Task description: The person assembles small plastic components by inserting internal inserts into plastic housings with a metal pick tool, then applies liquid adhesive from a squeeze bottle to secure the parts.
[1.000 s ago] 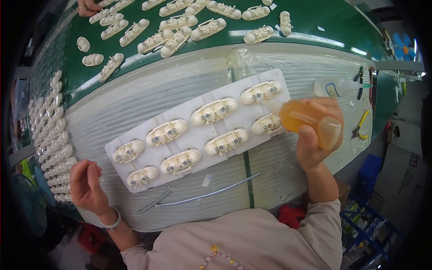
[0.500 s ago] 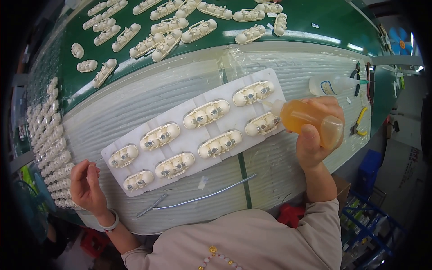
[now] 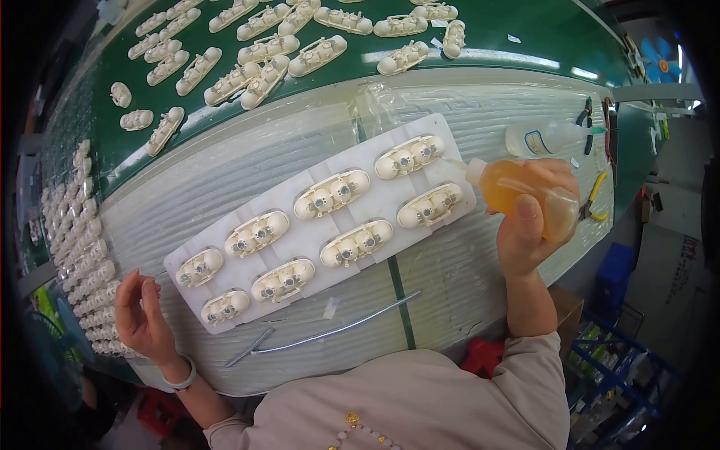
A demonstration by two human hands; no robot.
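Note:
My right hand (image 3: 529, 225) is wrapped around a squeeze bottle (image 3: 517, 187) of amber liquid, tilted on its side. Its pale nozzle points left, close to the cream plastic part (image 3: 409, 156) at the far right of a white board (image 3: 300, 259). Whether the tip touches that part, I cannot tell. Two rows of these oblong cream parts, each with grey metal pieces on top, sit on the board; one in the near row (image 3: 356, 242) lies mid-board. My left hand (image 3: 144, 319) is beside the board's left end, fingers loosely bent and apart, holding nothing.
More cream parts (image 3: 318, 55) lie on the green table (image 3: 450, 64) beyond. Rows of small pale parts (image 3: 86, 255) line the left. A clear bottle (image 3: 540, 139), pliers (image 3: 596, 196) and a thin metal rod (image 3: 337, 328) rest around the board.
The bottle in my right hand has shifted slightly right, its nozzle drawing back from the parts. The whole scene has slid a little left in view. My left hand stays nearly still.

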